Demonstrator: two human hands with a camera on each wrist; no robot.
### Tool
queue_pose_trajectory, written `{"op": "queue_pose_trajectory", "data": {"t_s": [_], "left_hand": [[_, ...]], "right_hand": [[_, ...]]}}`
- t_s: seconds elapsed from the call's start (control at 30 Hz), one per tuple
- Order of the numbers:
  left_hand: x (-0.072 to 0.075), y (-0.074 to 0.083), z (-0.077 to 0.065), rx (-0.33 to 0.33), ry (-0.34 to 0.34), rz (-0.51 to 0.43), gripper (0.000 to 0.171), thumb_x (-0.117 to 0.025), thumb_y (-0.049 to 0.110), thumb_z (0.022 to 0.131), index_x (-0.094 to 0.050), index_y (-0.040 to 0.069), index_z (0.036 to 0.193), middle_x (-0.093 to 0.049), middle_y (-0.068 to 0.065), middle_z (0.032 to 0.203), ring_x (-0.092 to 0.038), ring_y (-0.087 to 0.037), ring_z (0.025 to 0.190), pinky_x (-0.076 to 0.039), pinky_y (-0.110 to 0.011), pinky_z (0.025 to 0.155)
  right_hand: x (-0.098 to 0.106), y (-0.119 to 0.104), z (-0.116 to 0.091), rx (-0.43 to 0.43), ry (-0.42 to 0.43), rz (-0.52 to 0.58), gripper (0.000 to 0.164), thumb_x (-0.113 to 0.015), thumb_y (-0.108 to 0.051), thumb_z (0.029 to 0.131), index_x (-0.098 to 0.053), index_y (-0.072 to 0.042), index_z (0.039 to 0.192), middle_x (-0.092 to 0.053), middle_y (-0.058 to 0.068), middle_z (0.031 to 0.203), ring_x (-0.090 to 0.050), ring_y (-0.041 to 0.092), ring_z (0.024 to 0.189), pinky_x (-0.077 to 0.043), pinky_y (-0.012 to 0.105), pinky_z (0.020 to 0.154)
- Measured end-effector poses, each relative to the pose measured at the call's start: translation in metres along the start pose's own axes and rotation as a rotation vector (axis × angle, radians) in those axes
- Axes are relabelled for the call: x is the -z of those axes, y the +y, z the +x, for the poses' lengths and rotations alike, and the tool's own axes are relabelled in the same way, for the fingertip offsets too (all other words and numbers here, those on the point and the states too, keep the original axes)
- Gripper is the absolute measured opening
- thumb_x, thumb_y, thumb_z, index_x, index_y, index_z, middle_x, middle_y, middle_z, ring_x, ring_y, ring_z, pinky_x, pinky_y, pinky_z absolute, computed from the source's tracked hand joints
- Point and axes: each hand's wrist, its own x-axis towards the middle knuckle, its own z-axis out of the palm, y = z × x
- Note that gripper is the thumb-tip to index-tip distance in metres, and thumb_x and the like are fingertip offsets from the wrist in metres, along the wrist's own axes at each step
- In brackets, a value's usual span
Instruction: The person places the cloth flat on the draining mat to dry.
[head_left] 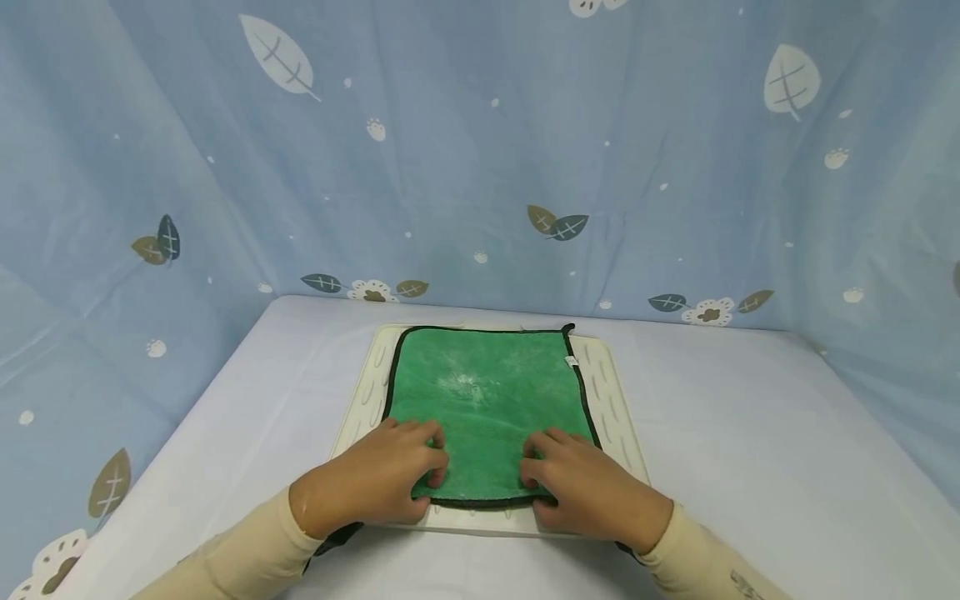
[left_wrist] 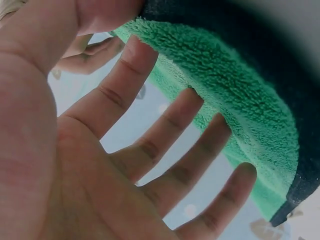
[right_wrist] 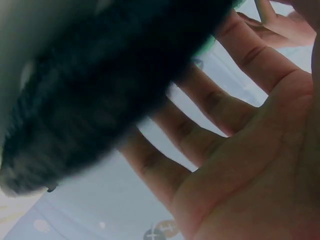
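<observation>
A square green towel [head_left: 480, 392] with dark edging and a small white tag lies on a cream board [head_left: 611, 408]. At its near left corner my left hand [head_left: 390, 471] holds the edge, thumb at the dark border, bent fingers on the green pile. In the left wrist view those fingertips press on the fluffy towel [left_wrist: 240, 85], which bulges beside them. My right hand [head_left: 573, 483] grips the near right edge, thumb in front and fingers curled over the top. The right wrist view has the towel's dark edging [right_wrist: 100, 90] raised, hiding the fingertips.
Oval ridges show along the board's side margins. The board sits on a white-covered table [head_left: 750, 433]. A blue curtain [head_left: 480, 167] with leaf prints hangs behind and along the sides. Dark straps [head_left: 339, 539] show under the wrists.
</observation>
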Motion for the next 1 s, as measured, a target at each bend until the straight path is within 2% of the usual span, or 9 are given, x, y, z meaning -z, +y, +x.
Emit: {"op": "queue_pose_trajectory", "data": {"t_s": [0.17, 0.4, 0.73, 1.0], "left_hand": [[0.004, 0.0, -0.002, -0.005, -0.002, -0.001, 0.026, -0.078, 0.022, 0.077, -0.055, 0.031, 0.07, -0.054, 0.011, 0.095, -0.047, -0.007, 0.083, -0.035, -0.032, 0.068], [0.011, -0.001, -0.006, 0.002, -0.035, -0.033, 0.028, -0.078, 0.02, 0.076, -0.054, 0.031, 0.068, -0.051, 0.015, 0.085, -0.047, -0.004, 0.082, -0.034, -0.031, 0.069], [0.013, 0.0, -0.006, -0.019, -0.049, -0.049, 0.024, -0.076, 0.017, 0.074, -0.056, 0.028, 0.068, -0.043, 0.016, 0.073, -0.042, -0.002, 0.071, -0.036, -0.028, 0.068], [0.012, 0.001, -0.007, -0.04, -0.046, -0.058, 0.024, -0.077, 0.015, 0.075, -0.058, 0.027, 0.069, -0.046, 0.016, 0.072, -0.044, -0.001, 0.071, -0.038, -0.028, 0.067]], "right_hand": [[0.001, -0.002, -0.001, 0.033, 0.026, 0.014, 0.007, -0.07, -0.018, 0.084, -0.066, -0.024, 0.086, -0.061, -0.005, 0.11, -0.052, 0.01, 0.095, -0.049, 0.034, 0.081], [0.004, -0.005, -0.001, 0.057, 0.014, 0.04, 0.005, -0.069, -0.019, 0.087, -0.069, -0.024, 0.09, -0.061, -0.007, 0.109, -0.054, 0.008, 0.097, -0.05, 0.039, 0.09], [0.005, -0.004, 0.0, 0.062, -0.016, 0.066, 0.005, -0.068, -0.019, 0.088, -0.069, -0.024, 0.09, -0.061, -0.008, 0.107, -0.052, 0.006, 0.092, -0.05, 0.031, 0.082], [0.006, -0.005, 0.001, 0.062, -0.025, 0.075, 0.006, -0.069, -0.019, 0.087, -0.068, -0.024, 0.088, -0.06, -0.008, 0.106, -0.052, 0.006, 0.092, -0.049, 0.03, 0.081]]}}
